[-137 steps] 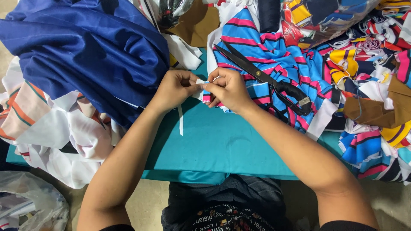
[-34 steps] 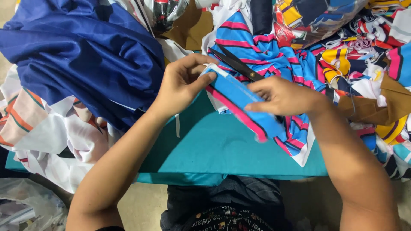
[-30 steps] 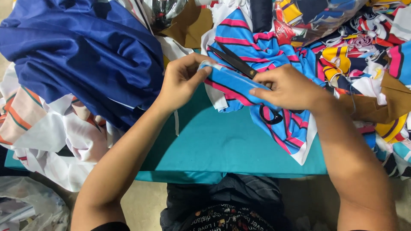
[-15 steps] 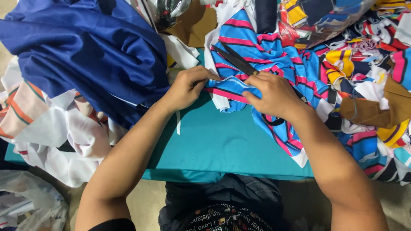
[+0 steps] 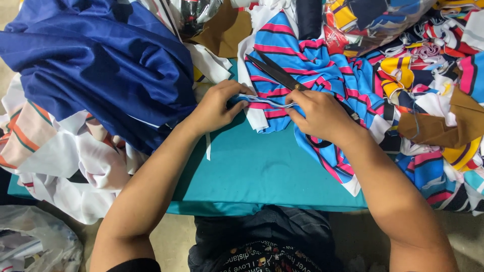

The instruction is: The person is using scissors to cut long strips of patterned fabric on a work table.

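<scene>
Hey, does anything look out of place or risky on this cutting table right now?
The black scissors lie open on the striped fabric, blades bare just beyond the right hand. Otherwise only piled scraps.

There is just one camera, worn on the person's head. It looks almost straight down, from close above. The teal counter (image 5: 262, 171) fills the middle of the picture, with its near edge low down. Both arms come up from the bottom edge, and the left hand (image 5: 214, 107) and right hand (image 5: 322, 117) meet near the middle. The far side of the counter is probably cut off at the top. No second view shares this scene.
</scene>
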